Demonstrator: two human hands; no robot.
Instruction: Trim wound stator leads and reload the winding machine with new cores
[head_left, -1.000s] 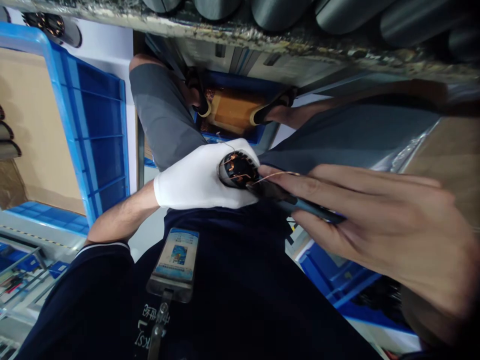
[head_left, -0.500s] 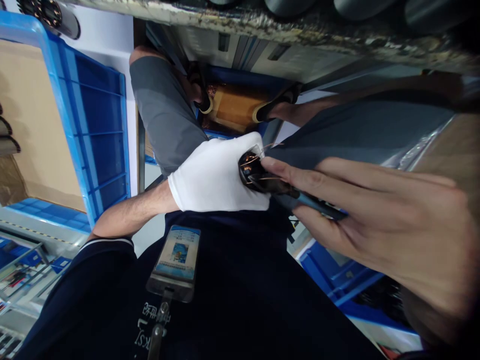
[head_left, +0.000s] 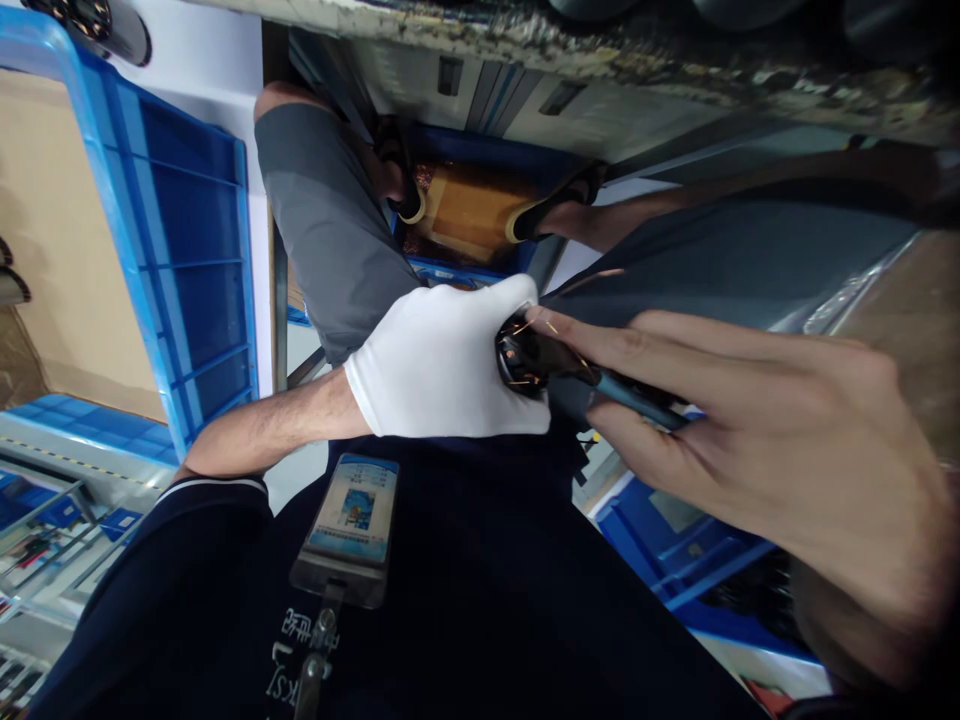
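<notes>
Wire-wound cylinder (head_left: 510, 358), held above the lap between the thighs, its copper-laced end turned toward the wearer's right. The gloved left hand (head_left: 442, 358) has its grip closed around the body; the bare right hand (head_left: 757, 400) has its grip clamped on a blue-handled tool (head_left: 634, 395), whose dark head lies at the wound end. Thin copper wires (head_left: 553, 324) stand near the right forefinger. Several faults appear possible: a tool head set askew could nick a neighbouring winding or its coating; a slackened glove could let the smooth body turn under load; and the bare forefinger, so near the wire, could be pricked by a sharp end. Much of the cylinder is concealed by the glove, and the meeting of tool and wire is dark and blurred, so whether the tool's jaws are apart or together cannot be told. The dark cylinders (head_left: 750, 8) on the bench (head_left: 465, 40) are cut off by the upper border, as are those in the blue crate (head_left: 191, 220) by the left border.
</notes>
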